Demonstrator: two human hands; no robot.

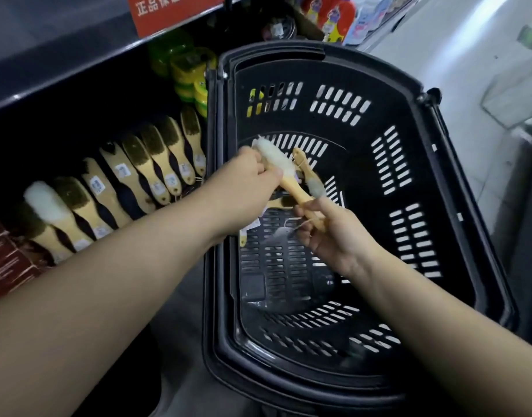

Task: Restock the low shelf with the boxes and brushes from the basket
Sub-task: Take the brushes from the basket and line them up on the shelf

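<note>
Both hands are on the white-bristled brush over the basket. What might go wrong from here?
1. The left hand and right hand hold the white-bristled wooden brush close beside a grey-bristled wooden brush. Their tag strings may snag, so lifting could drag the second one out of the black plastic basket.
2. The row of shelved wooden brushes looks tightly packed; pushing another in could knock its neighbours askew.

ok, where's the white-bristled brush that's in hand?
Head view, centre frame: the white-bristled brush is over the black basket, left hand gripping its bristle end, right hand pinching the handle tip, a grey-bristled brush just behind it.
</note>
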